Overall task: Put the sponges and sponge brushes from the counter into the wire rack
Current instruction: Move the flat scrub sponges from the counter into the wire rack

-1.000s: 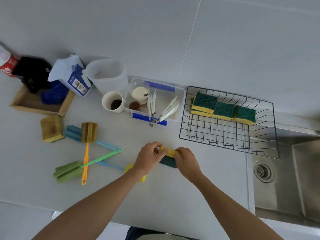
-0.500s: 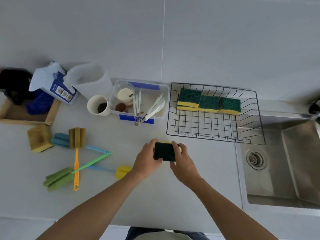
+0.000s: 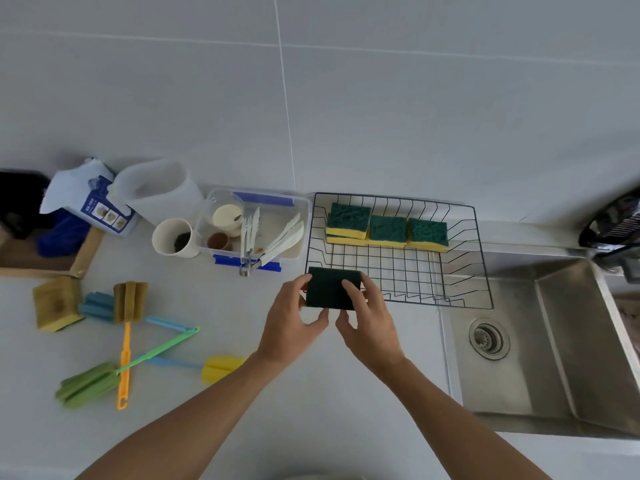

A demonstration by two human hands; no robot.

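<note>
A dark green sponge point(image 3: 327, 287) is held above the counter at the near left corner of the black wire rack point(image 3: 481, 275), its green face up. My left hand point(image 3: 292, 320) grips its left edge and my right hand point(image 3: 367, 317) grips its right edge. Three green-and-yellow sponges point(image 3: 386, 228) stand in a row along the rack's far side. On the counter to the left lie a worn yellow sponge point(image 3: 55, 303) and several sponge brushes: a brown-headed one on an orange handle point(image 3: 126, 327), a green one point(image 3: 90, 384), a blue one point(image 3: 97, 306) and a yellow-headed one point(image 3: 220, 368).
A clear plastic tub point(image 3: 291, 206) with white utensils, a white cup point(image 3: 173, 237), a translucent jug point(image 3: 156, 188), a blue-and-white packet point(image 3: 97, 202) and a wooden tray point(image 3: 83, 258) stand at the back left. A steel sink point(image 3: 540, 341) with a drain lies to the right of the rack.
Both hands lifted the sponge off the counter, turned its green face up and carried it away from me toward the rack's near left corner.
</note>
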